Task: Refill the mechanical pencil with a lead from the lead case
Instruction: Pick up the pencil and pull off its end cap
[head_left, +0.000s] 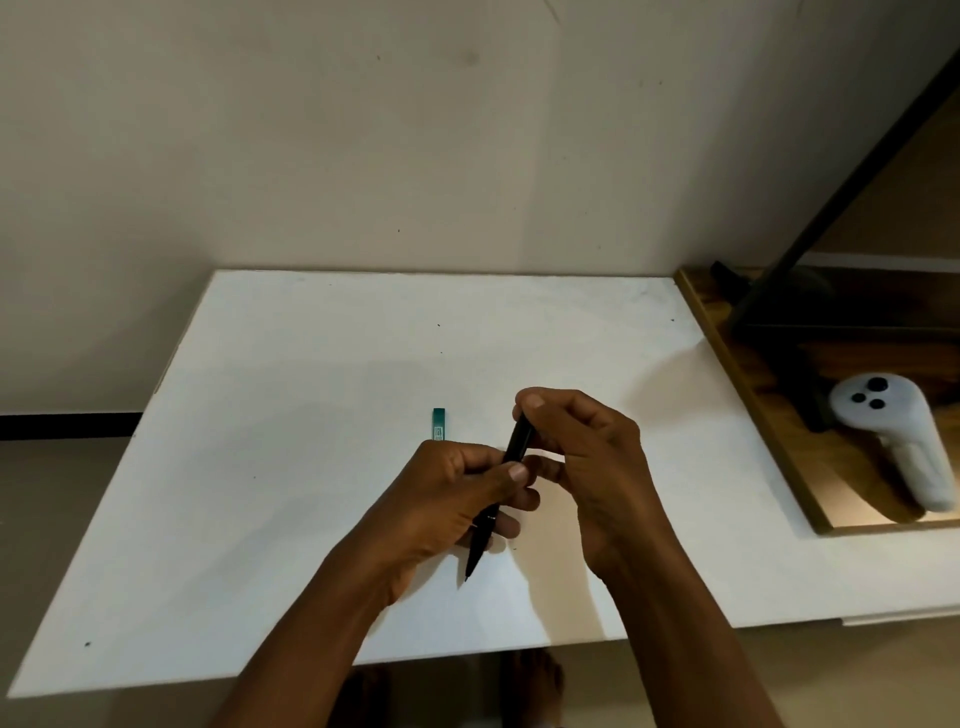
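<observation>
- Both hands grasp black pencil (511, 470): left hand (457, 499) mid-barrel, right hand (587, 457) pinching top end, we think.
- We see green lead case (439, 424) just beyond left hand, on white board (260, 467).

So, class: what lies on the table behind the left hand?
A small teal lead case lies flat on the white table behind the left hand; its near end is hidden by the hand.

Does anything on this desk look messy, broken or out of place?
Nothing stands out. Both hands, left hand and right hand, hold the black pencil tilted above the white board. The green lead case lies flat behind them. A white controller rests on the wooden desk to the right.
</observation>
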